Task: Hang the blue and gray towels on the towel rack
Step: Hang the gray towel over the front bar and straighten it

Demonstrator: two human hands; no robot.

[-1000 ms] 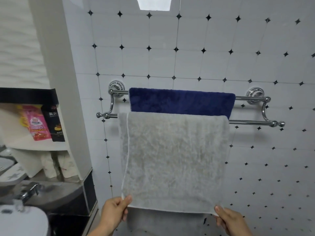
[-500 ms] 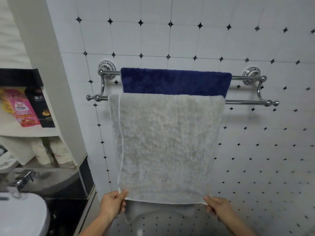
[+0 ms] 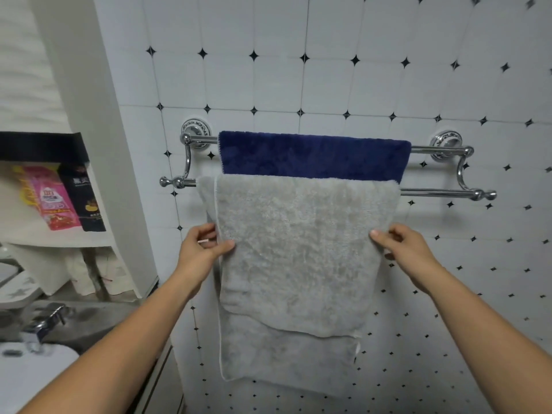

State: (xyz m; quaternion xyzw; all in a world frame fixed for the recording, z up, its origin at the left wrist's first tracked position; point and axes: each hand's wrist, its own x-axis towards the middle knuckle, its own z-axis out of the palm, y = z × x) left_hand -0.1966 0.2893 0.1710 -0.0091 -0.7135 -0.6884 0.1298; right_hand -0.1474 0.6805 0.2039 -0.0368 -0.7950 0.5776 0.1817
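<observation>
A chrome two-bar towel rack (image 3: pixel 442 192) is fixed to the tiled wall. The blue towel (image 3: pixel 313 156) hangs over its rear bar. The gray towel (image 3: pixel 295 252) is draped over the front bar, its front flap shorter than the layer behind it. My left hand (image 3: pixel 203 249) pinches the gray towel's left edge just below the bar, thumb on the front. My right hand (image 3: pixel 403 249) grips the right edge at the same height.
A white pillar (image 3: pixel 98 144) stands left of the rack. Shelves beside it hold a pink packet (image 3: pixel 52 198) and a black packet (image 3: pixel 85 201). Below left are a chrome faucet (image 3: pixel 49 319) and a white basin (image 3: pixel 33 375).
Both hands have let go of the gray towel's bottom corners and risen to its side edges near the bar. The front flap now hangs free.
</observation>
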